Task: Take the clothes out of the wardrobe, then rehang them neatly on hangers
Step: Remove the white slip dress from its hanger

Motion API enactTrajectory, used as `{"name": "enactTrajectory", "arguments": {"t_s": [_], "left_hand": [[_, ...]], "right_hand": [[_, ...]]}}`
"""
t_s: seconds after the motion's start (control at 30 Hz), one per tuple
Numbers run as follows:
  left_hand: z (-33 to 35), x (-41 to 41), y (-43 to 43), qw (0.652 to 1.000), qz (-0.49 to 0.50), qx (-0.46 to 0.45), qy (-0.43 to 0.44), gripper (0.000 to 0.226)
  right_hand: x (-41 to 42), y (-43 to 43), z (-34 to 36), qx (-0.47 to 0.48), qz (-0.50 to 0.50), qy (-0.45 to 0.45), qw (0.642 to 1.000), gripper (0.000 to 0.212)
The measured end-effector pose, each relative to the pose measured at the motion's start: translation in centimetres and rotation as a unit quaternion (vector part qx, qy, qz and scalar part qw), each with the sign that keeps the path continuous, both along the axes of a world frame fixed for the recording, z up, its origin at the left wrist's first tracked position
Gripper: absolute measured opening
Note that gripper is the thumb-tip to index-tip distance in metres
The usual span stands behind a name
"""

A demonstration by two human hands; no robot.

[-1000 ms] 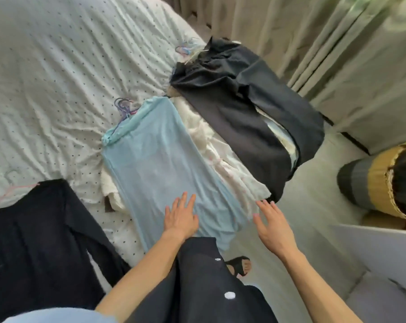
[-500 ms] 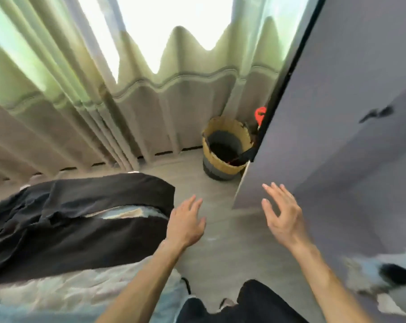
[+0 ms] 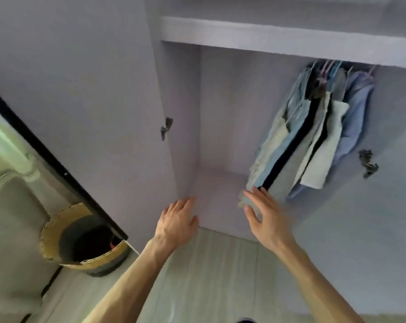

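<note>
Bedroom: wardrobe (image 3: pixel 181 136) w/ hung clothes (image 3: pixel 313 141), curtain (image 3: pixel 8 183)

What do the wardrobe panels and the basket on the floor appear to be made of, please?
The wardrobe looks like matte laminated board: flat, pale, uniform panels. The basket seems woven straw or similar fibre, with a tan rim; blur leaves it uncertain.

Before you the wardrobe (image 3: pixel 220 113) stands open, its door (image 3: pixel 81 89) swung out to your left. Under its upper shelf (image 3: pixel 267 40) a bunch of clothes (image 3: pixel 313 141) hangs on hangers (image 3: pixel 325 68), pressed together at the right side of the compartment. Below you the pale plank floor (image 3: pixel 209 276) carries a woven basket (image 3: pixel 64 213), standing upright just beside the door's lower edge.
</note>
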State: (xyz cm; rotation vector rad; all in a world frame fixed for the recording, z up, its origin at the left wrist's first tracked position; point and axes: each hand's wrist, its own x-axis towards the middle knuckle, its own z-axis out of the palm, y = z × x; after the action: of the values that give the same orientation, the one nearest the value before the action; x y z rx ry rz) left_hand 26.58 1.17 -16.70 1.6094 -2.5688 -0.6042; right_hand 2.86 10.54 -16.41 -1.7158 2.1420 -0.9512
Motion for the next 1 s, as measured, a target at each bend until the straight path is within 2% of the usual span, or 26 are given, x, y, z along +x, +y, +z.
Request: {"name": "enactTrajectory", "arguments": {"t_s": [0.2, 0.33, 0.57, 0.7, 0.83, 1.0], "left_hand": [[2.8, -7.3, -4.6, 0.993, -0.117, 0.0, 0.004, 0.059], [5.5, -13.1, -6.7, 0.983, -0.182, 0.005, 0.037, 0.058], [10.6, -22.1, -11.0, 0.977, -0.191, 0.0, 0.091, 0.056], [12.3, -26.3, -13.4, 0.978, -0.178, 0.009, 0.111, 0.057], [12.1, -30.6, -16.3, 0.98, -0.145, 0.043, 0.127, 0.058], [10.4, -36.2, -19.9, 0.977, -0.118, 0.1, 0.146, 0.058]], "right_hand": [[-3.6, 1.9, 3.0, -0.025, -0.113, 0.026, 0.993, 0.041], [-7.5, 1.5, 6.8, -0.038, -0.16, 0.049, 0.985, 0.046], [-17.7, -6.8, 15.4, -0.172, -0.21, 0.124, 0.954, 0.047], [-24.2, -13.6, 21.3, -0.184, -0.246, 0.264, 0.914, 0.052], [-29.8, -19.6, 23.3, -0.164, -0.26, 0.347, 0.886, 0.049], [-33.1, -22.8, 20.7, -0.304, -0.28, 0.405, 0.816, 0.04]]}}
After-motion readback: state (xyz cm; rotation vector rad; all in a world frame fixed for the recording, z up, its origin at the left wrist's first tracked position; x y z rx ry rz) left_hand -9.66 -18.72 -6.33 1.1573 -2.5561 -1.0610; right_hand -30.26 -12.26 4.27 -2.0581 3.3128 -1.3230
